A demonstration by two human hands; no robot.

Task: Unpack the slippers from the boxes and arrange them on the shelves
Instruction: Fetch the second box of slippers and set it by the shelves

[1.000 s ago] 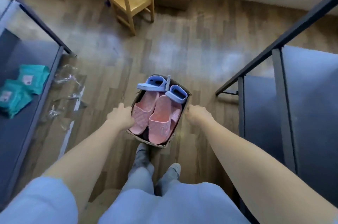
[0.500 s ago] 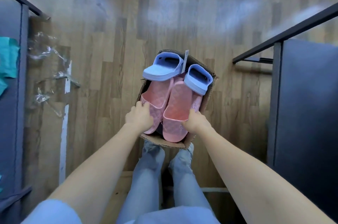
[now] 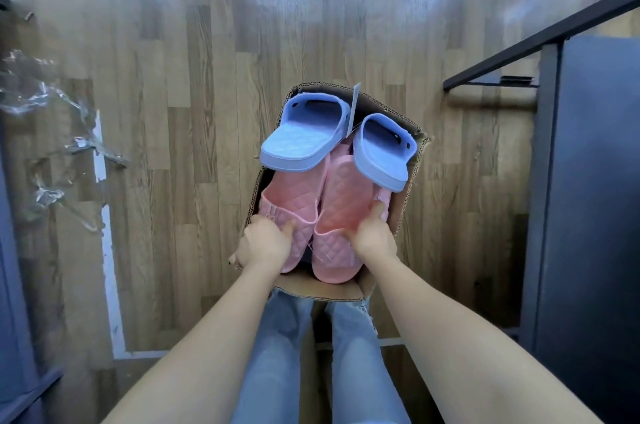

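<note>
Grips the left pink slipper with the left hand and the right pink slipper with the right hand. Holds both in the cardboard box, under two blue slippers.

One cardboard box is counted, and four slippers in it: two blue, the left blue slipper at eleven o'clock and the right blue slipper at one o'clock, and two pink, the left pink slipper at seven and the right pink slipper at five. One white tag is seen between the blue pair. Two hands, the left hand and the right hand, and two legs in jeans are counted at six o'clock.
</note>
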